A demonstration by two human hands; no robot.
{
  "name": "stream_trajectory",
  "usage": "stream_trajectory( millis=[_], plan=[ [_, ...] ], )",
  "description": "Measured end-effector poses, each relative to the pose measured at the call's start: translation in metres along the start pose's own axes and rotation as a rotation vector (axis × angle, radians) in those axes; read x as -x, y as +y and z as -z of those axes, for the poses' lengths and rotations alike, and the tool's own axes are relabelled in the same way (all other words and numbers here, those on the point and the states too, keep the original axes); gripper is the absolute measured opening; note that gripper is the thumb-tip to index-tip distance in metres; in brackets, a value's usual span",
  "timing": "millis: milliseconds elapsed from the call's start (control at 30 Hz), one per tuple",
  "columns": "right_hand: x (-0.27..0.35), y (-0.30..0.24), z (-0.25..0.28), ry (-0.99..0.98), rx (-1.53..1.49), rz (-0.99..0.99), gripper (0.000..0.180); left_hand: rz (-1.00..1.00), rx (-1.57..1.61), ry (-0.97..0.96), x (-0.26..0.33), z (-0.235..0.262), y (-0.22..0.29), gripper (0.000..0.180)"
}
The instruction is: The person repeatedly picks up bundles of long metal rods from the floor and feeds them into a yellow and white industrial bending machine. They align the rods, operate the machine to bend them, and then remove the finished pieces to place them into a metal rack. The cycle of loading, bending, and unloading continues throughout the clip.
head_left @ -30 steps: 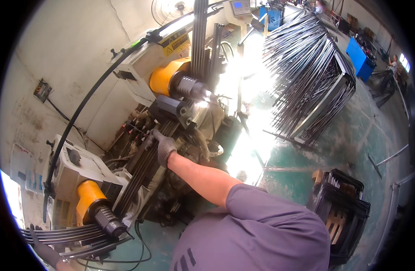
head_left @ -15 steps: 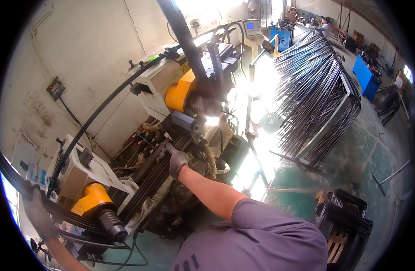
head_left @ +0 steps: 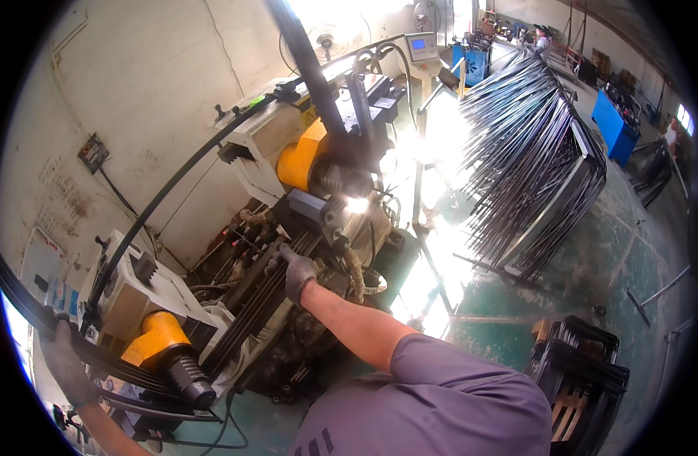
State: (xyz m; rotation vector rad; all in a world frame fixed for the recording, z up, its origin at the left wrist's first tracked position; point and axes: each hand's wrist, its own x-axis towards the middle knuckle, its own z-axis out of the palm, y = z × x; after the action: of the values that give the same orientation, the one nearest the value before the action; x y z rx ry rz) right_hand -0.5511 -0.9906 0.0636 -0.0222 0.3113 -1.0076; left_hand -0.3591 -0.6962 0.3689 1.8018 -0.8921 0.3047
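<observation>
Several dark metal tubes (head_left: 246, 327) lie side by side in a bundle along the bending machine. At each end the bundle turns around a bending head: one rises at the far side, the other runs to the left rim. My right hand (head_left: 295, 275), in a grey glove, lies on the middle stretch, its fingers curled over the tubes. My left hand (head_left: 66, 366), also gloved, is closed around the left end of the bundle. A yellow bending head (head_left: 157, 338) with a dark ribbed die is beside the left hand. The second yellow head (head_left: 303, 158) stands beyond the right hand.
A large pile of thin dark tubes (head_left: 516, 167) rests on a metal rack at the right. Bent black frames (head_left: 580, 380) are stacked at the lower right. A control box (head_left: 421, 47) with a blue screen stands behind the machine. Cables hang low beneath it.
</observation>
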Motion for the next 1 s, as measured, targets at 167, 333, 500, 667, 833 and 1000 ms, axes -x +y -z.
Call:
stream_trajectory(
  millis=[167, 333, 500, 667, 833, 1000],
  plan=[
    [-0.004, -0.001, 0.003, -0.008, 0.018, 0.018, 0.020, 0.027, 0.143, -0.052, -0.007, 0.001, -0.005, 0.041],
    [-0.005, 0.001, 0.006, 0.002, 0.006, 0.023, 0.019, 0.046, 0.138, -0.065, -0.010, 0.003, -0.004, 0.043],
    [-0.003, 0.000, 0.004, 0.013, 0.029, 0.029, 0.020, 0.096, 0.150, -0.031, -0.020, 0.007, -0.015, 0.045],
    [-0.003, 0.002, 0.005, 0.019, 0.043, 0.030, 0.021, 0.100, 0.111, 0.028, -0.014, -0.003, 0.010, 0.047],
    [-0.005, 0.001, 0.008, -0.031, 0.057, 0.024, 0.020, 0.128, 0.105, 0.019, -0.022, 0.002, 0.009, 0.046],
    [0.002, -0.004, 0.010, -0.059, 0.130, 0.008, 0.013, 0.024, -0.049, 0.024, -0.024, 0.023, -0.012, 0.041]
  ],
)
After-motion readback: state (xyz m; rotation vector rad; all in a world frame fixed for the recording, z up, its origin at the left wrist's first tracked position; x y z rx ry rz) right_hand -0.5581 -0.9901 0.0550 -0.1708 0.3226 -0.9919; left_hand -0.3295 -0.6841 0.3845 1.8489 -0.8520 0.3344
